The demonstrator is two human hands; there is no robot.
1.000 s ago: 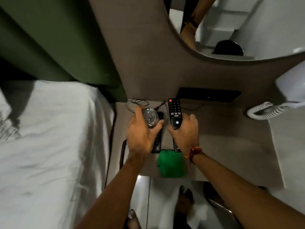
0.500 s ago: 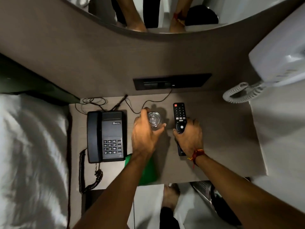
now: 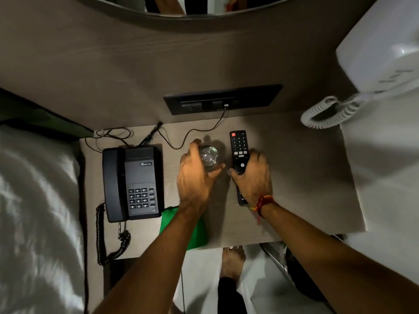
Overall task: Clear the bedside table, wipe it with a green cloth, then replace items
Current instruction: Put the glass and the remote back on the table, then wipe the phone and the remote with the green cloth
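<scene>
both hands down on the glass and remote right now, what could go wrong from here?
1. The left hand grips the glass from the side. A thin cable lies just behind it, so a lift could snag it.
2. The green cloth overhangs the bedside table front edge beneath the left forearm; pulling back might drag it off.
3. The right hand covers only the remote lower half, so it may tip when lifted.
</scene>
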